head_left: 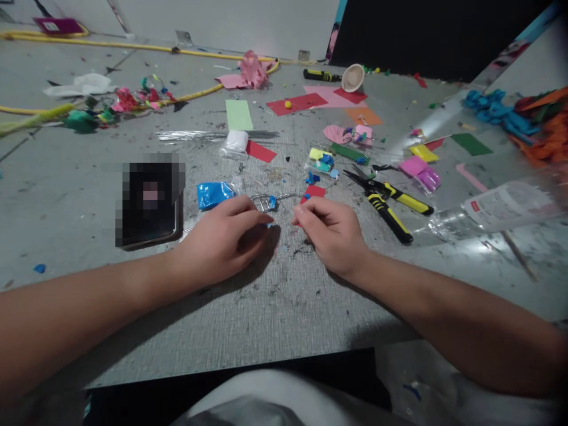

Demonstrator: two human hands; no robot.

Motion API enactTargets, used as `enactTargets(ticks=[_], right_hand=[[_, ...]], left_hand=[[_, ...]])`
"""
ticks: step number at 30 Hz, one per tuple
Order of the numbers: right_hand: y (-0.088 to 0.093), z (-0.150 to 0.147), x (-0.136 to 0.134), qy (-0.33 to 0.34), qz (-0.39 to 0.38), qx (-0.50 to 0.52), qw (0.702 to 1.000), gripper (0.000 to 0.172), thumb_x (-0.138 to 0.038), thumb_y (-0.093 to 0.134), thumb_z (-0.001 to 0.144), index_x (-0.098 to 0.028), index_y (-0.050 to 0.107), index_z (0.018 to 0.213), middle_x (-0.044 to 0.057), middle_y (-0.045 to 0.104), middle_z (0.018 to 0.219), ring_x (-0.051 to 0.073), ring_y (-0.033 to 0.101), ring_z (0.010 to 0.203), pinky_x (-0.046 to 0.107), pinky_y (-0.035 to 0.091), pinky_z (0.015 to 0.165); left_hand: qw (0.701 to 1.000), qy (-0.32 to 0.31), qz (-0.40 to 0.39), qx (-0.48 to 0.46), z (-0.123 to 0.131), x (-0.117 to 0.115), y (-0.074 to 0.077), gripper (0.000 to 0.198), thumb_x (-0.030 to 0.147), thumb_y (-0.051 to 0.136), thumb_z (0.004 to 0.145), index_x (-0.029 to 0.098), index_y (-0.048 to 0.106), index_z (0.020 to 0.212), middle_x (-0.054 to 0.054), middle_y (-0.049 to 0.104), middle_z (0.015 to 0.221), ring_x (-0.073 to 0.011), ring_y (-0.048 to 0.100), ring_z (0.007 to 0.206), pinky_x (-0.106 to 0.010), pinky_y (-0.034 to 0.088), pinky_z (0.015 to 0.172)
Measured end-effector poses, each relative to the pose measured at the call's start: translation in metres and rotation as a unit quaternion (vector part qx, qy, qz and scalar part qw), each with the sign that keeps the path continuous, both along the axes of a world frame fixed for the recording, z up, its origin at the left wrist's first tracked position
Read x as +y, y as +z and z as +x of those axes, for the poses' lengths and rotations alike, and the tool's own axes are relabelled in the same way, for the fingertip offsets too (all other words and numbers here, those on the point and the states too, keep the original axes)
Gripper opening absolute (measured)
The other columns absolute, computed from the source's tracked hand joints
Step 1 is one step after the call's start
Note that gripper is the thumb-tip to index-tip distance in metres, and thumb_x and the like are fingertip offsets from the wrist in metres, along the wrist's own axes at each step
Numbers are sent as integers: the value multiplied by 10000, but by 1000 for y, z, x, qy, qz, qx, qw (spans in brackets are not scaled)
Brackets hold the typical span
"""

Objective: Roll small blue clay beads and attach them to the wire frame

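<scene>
My left hand rests on the table with its fingers curled in. A light blue bit shows by its fingertips; what they hold is hidden. Just beyond them lies a twisted wire piece with blue clay stuck on it. My right hand is closed in a pinch beside the wire's right end, and I cannot make out what is in it. Partly behind that hand is a red paper piece. A packet of blue clay lies behind my left hand.
Left stands a phone; right lie yellow-black pliers and a clear bottle. Farther back are a bundle of wires, a white clay packet, coloured paper and a yellow cord. The table's front edge is near me.
</scene>
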State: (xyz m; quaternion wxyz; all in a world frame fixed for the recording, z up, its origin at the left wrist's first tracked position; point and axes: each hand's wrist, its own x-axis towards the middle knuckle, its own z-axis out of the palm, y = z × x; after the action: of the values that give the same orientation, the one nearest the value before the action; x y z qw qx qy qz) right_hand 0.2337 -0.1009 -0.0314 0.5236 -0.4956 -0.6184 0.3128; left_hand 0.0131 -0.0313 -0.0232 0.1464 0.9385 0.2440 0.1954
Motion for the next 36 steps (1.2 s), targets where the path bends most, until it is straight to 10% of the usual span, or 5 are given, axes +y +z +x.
enactTargets(ticks=[7,17,30,36], right_hand=[[-5,1,4,-5,-26,-8,1000,307,-308,621,1012,-206,603,722,-52,533,601,104,480,563,262,378,541],[-5,2,5,71,70,-135,986,88,-243,672,981,-202,735,1026,46,721,925,159,626,781,278,494,644],[-4,3,6,110,96,-185,972,180,-181,610,1023,-209,667,854,1,653,756,156,599,727,305,472,702],[-6,8,7,-38,64,-58,996,187,-252,554,1064,-234,594,882,-26,597,741,139,548,660,295,456,647]], left_hand=[[999,35,4,6,1,6,-6,289,305,557,1020,147,798,1040,-146,709,1012,-302,674,956,-419,544,832],[968,49,-202,-144,2,-2,3,182,376,738,979,198,775,981,-33,795,868,-178,714,776,-284,526,723],[962,27,-226,-151,3,0,1,135,348,771,958,224,818,982,-37,823,883,-200,728,780,-306,533,704],[968,51,-212,-123,3,-1,4,122,306,729,956,217,800,912,-31,810,854,-188,718,768,-292,514,711]])
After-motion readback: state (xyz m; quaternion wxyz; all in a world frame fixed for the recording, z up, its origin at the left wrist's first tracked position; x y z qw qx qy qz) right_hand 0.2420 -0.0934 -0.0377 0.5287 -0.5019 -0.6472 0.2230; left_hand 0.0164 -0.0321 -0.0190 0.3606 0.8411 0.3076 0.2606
